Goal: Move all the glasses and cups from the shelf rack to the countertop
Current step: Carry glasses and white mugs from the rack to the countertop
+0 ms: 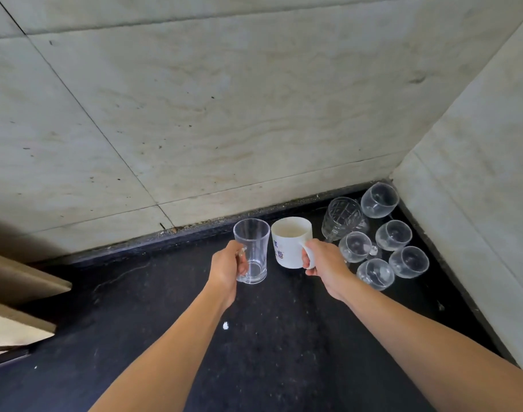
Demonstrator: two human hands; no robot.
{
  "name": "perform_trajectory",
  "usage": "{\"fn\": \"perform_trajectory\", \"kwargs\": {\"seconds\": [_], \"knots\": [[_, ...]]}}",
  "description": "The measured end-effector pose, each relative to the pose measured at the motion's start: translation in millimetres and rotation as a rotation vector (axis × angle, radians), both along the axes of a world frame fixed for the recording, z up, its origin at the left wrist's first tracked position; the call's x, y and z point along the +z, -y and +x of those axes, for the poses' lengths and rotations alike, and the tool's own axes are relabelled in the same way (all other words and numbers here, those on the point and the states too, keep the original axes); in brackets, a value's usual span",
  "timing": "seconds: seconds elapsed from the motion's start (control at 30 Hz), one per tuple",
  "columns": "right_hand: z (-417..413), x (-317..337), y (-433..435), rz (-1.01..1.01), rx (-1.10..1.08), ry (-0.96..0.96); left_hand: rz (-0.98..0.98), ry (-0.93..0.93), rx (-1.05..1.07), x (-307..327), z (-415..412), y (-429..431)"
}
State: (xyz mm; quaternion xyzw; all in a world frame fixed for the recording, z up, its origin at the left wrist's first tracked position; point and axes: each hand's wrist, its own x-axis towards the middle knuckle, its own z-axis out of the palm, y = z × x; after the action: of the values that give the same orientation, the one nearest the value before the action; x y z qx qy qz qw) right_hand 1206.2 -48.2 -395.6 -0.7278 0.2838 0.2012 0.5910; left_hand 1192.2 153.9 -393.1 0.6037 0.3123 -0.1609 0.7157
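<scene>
left hand (226,267): closed grip | right hand (325,264): closed grip | arms: extended

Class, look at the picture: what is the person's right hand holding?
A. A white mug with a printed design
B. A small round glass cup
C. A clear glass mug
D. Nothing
A: the right hand grips the handle of the white mug with its fingers, while the left hand holds the clear glass mug.
</scene>
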Motion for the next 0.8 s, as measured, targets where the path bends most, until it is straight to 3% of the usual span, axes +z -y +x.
{"fn": "perform_trajectory", "kwargs": {"seconds": [0.5,0.7,0.8], "knots": [[10.0,-28.9,0.2,-0.079,0.064,0.076,0.184,0.074,-0.149,-14.5,17.1,-11.9],[4.2,-29.5,2.6,-0.281,0.234,0.130,0.259,0.087,-0.198,-16.3,11.9,-19.1],[-7.5,-19.1,5.9,-0.463,0.377,0.140,0.434,0.041,-0.213,-15.7,-0.8,-18.9]]}}
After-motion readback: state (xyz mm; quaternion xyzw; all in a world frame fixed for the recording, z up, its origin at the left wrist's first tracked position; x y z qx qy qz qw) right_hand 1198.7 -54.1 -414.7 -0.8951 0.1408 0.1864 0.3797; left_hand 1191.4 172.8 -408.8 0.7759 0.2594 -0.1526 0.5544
